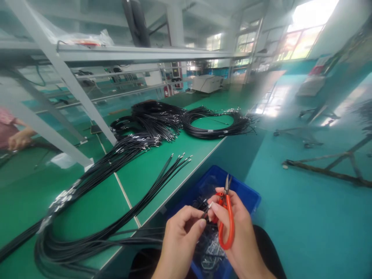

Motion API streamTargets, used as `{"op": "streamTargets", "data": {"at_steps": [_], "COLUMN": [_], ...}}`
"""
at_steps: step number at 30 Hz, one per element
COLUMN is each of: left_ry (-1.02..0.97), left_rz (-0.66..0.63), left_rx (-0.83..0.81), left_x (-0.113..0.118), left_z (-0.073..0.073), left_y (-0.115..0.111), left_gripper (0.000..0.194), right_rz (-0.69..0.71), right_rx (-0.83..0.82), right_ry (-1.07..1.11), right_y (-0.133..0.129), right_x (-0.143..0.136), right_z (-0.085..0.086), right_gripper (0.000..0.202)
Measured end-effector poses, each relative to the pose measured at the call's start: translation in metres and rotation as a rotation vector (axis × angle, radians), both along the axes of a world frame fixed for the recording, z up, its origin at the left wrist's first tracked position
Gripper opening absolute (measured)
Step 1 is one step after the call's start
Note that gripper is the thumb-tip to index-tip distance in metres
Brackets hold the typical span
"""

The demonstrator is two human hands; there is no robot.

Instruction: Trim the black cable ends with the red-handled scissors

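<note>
My left hand (183, 234) pinches a black cable (205, 212) between thumb and fingertips, close to the cable's end. Red-handled scissors (229, 221) sit in my right hand (240, 228), their short blades pointing up and slightly parted. The thumb and a finger of that same hand also touch the pale tip of the cable. Both hands are over a blue bin (250, 195), which holds clear scraps and dark bits. A bundle of black cables (128, 219) with light tips curves over the table to my left.
More cables (157, 116) and a coiled cable bundle (200, 131) lie on the green table (192, 170). A grey shelf frame (72, 81) rises at the left. Beyond it shows another person's hand (21, 138). Wheeled stands (325, 166) stand on the floor at right.
</note>
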State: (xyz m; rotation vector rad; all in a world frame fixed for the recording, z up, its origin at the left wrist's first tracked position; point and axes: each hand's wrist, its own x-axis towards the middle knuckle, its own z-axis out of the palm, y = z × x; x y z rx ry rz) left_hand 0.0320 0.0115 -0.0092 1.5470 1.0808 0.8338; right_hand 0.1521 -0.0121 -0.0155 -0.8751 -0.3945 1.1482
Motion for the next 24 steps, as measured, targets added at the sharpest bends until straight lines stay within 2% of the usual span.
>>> {"op": "streamTargets", "data": {"at_steps": [7,12,16,19,24], "left_ry": [0.09,-0.022,-0.01,-0.104,-0.335], "left_rz": [0.004,0.016,0.056,0.103,-0.006], "left_rx": [0.062,0.068,0.121,0.052,-0.144], "left_x": [0.001,0.003,0.006,0.007,0.002], "left_z": [-0.001,0.005,0.008,0.01,0.012], "left_y": [-0.002,-0.004,-0.003,0.001,0.006], "left_gripper": [0.011,0.015,0.014,0.009,0.01], "right_rz": [-0.007,0.085,0.098,0.118,0.134], "right_rx": [-0.036,-0.124,-0.126,-0.117,-0.093], "right_ry": [0.021,0.124,0.052,-0.007,0.034], "right_y": [0.002,0.0,-0.003,-0.003,-0.004], "right_x": [-0.001,-0.004,-0.011,-0.014,-0.015], "right_z": [0.004,0.004,0.005,0.008,0.013], "right_gripper": [0.031,0.032,0.034,0.035,0.029]}}
